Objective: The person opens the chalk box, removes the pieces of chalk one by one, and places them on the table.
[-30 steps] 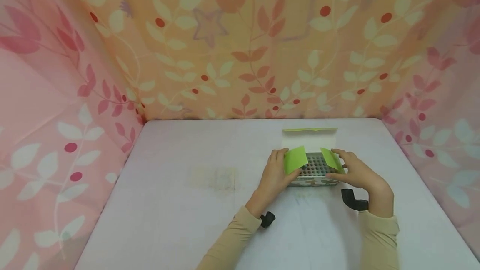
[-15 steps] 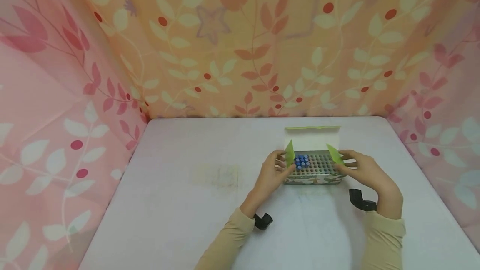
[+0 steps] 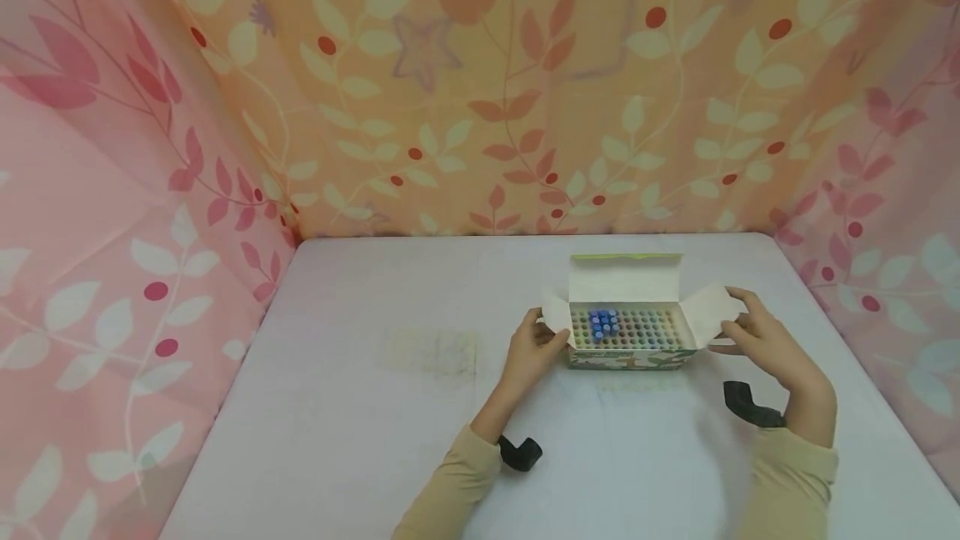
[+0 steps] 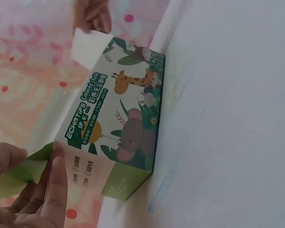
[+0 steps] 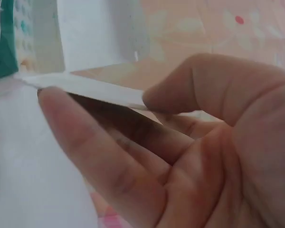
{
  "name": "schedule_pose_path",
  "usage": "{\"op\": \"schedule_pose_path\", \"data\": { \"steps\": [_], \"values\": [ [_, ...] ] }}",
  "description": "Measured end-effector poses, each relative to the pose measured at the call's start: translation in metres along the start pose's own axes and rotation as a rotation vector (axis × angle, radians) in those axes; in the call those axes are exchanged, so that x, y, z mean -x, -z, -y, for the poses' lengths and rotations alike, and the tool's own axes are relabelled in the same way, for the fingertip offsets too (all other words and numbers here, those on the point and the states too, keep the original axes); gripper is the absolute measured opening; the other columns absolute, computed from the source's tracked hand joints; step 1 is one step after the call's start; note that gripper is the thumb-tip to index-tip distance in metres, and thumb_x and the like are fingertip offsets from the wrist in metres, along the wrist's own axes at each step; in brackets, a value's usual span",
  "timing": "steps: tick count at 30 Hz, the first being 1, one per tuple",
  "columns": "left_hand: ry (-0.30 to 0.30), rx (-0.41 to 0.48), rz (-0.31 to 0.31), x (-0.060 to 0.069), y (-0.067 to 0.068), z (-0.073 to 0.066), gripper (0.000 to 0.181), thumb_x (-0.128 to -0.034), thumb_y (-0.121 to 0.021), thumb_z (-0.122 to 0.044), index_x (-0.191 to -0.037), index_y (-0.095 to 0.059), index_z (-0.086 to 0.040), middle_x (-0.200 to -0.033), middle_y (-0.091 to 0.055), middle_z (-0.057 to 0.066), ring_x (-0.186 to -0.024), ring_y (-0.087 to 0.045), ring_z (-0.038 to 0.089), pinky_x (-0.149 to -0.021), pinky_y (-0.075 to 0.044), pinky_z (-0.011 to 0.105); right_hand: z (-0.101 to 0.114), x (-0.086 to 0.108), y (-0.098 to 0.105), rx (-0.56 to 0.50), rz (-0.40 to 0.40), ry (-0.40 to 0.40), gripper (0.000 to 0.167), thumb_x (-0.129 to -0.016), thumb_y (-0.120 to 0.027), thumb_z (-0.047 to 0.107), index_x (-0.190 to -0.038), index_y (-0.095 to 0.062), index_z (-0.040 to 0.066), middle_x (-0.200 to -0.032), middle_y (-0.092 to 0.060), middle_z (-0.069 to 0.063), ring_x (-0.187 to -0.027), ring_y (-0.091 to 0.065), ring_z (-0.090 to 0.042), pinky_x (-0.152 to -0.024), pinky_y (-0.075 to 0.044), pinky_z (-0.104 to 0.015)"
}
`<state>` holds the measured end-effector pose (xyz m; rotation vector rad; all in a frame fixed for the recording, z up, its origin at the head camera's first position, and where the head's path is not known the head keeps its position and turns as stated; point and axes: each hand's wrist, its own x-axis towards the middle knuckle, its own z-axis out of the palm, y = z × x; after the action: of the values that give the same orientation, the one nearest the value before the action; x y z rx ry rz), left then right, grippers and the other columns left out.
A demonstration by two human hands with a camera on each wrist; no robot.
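Note:
A chalk box [image 3: 630, 359] printed with animals stands at the right of the table, its lid [image 3: 626, 278] raised at the back. Inside, a perforated tray shows pale chalk ends, and several blue chalks [image 3: 604, 325] stick up left of the middle. My left hand [image 3: 531, 355] pinches the left side flap [image 3: 557, 315], whose green outer face [image 4: 26, 173] shows in the left wrist view. My right hand [image 3: 776, 348] holds the right side flap [image 3: 709, 315] folded outward; in the right wrist view the thumb [image 5: 175, 85] lies above it and fingers below.
The box stands on a white table [image 3: 337, 423] with faint smudges left of it. A floral curtain [image 3: 450, 132] hangs behind and at both sides. Black curved pieces [image 3: 522, 454] sit at both wrists.
Both side flaps have swung outward, from leaning over the tray to spread wide, uncovering the blue chalks. My hands have moved apart, the right one farther right.

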<state>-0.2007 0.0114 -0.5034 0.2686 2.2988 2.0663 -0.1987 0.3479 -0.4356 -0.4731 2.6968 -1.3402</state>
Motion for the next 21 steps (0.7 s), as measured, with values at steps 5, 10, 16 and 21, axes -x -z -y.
{"op": "schedule_pose_path", "data": {
  "steps": [5,10,16,21],
  "values": [
    [0.034,0.244,0.035,0.006,0.003,-0.006,0.041,-0.0890,-0.058,-0.002,-0.124,-0.040,0.007,-0.101,-0.060,0.027,-0.086,-0.063,0.045,-0.077,-0.052,0.049,-0.018,0.001,0.003,-0.142,0.044,-0.031,0.052,-0.097,-0.034,0.000,-0.137,-0.001,-0.007,-0.091,-0.065,-0.021,-0.079,-0.068,-0.013,-0.067,-0.055,-0.025],
    [0.111,0.342,0.000,0.005,0.000,0.009,0.042,-0.0884,-0.059,-0.003,-0.125,-0.041,0.004,-0.104,-0.060,0.024,-0.080,-0.067,0.027,-0.075,-0.055,0.039,-0.035,0.002,0.002,-0.237,0.085,-0.124,0.055,-0.097,-0.031,0.002,-0.136,0.007,-0.005,-0.087,-0.067,-0.005,-0.079,-0.068,-0.015,-0.069,-0.055,-0.028],
    [0.265,0.467,-0.014,0.004,-0.002,0.018,0.044,-0.0883,-0.061,-0.008,-0.127,-0.041,-0.001,-0.108,-0.060,0.020,-0.085,-0.067,0.019,-0.080,-0.053,0.032,-0.055,0.005,-0.002,-0.272,0.117,-0.141,0.049,-0.100,-0.032,0.009,-0.138,-0.003,0.000,-0.093,-0.060,-0.001,-0.079,-0.063,-0.010,-0.068,-0.055,-0.031],
    [0.317,0.535,0.001,0.004,-0.002,0.017,0.042,-0.0889,-0.060,-0.008,-0.127,-0.042,-0.002,-0.105,-0.061,0.018,-0.084,-0.067,0.019,-0.081,-0.053,0.031,-0.052,0.005,0.001,-0.129,0.089,-0.173,0.055,-0.101,-0.035,0.017,-0.141,-0.004,-0.003,-0.104,-0.056,-0.022,-0.086,-0.063,-0.017,-0.072,-0.054,-0.036]
  ]
}}
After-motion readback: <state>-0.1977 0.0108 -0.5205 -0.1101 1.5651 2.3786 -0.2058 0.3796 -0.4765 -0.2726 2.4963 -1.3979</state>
